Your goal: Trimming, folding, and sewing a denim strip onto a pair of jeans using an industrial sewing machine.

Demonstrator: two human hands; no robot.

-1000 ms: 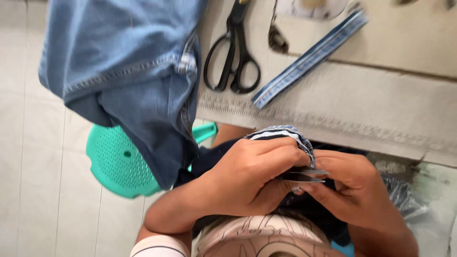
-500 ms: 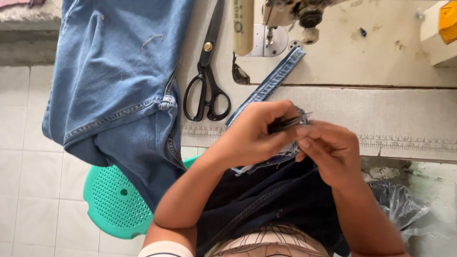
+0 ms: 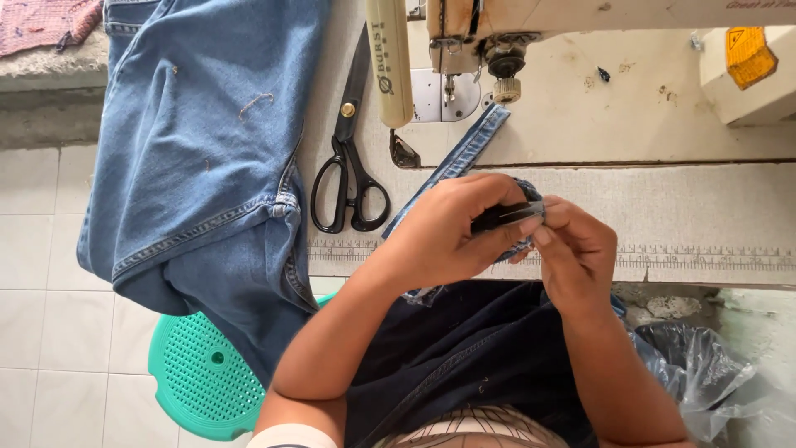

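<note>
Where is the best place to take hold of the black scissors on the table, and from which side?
Probably at the two handle loops of the black scissors. They lie flat on the table, loops toward the person and blades pointing away, so come from the near edge. The jeans lie close on one side.

The jeans [image 3: 207, 141] draped over the table are mid-blue denim with tan stitching. The tailor's scissors [image 3: 348, 162] are black with a brass-coloured pivot. A denim strip [image 3: 464, 153] is the same blue. The sewing machine [image 3: 531, 33] is cream, with an orange-yellow label. The stool [image 3: 203, 377] is mint green, dotted with small holes. The floor tiles [image 3: 37, 265] are white. A pink knitted cloth [image 3: 46, 21] lies top left.
</note>
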